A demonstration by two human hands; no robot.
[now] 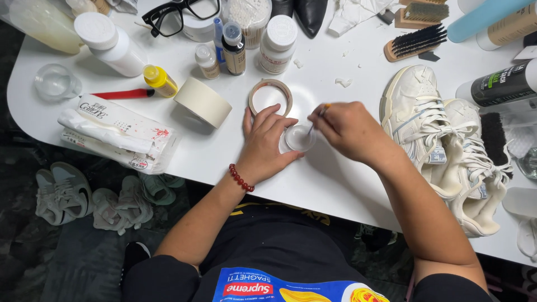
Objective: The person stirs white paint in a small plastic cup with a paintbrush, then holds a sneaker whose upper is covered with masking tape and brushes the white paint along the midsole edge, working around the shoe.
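Left hand [264,146] cupped around small clear dish [298,138] on white tabletop [330,179]; right hand [347,130] pinching thin brush [318,116], tip in dish.

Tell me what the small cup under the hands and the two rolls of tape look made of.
Small cup: clear, glossy plastic or glass; the white table shows through it. Wide tape roll: matte cream paper, likely masking tape. Thin tape roll: tan, cardboard-like ring, nearly spent. The left hand steadies the cup; the right hand holds a thin stick in it.
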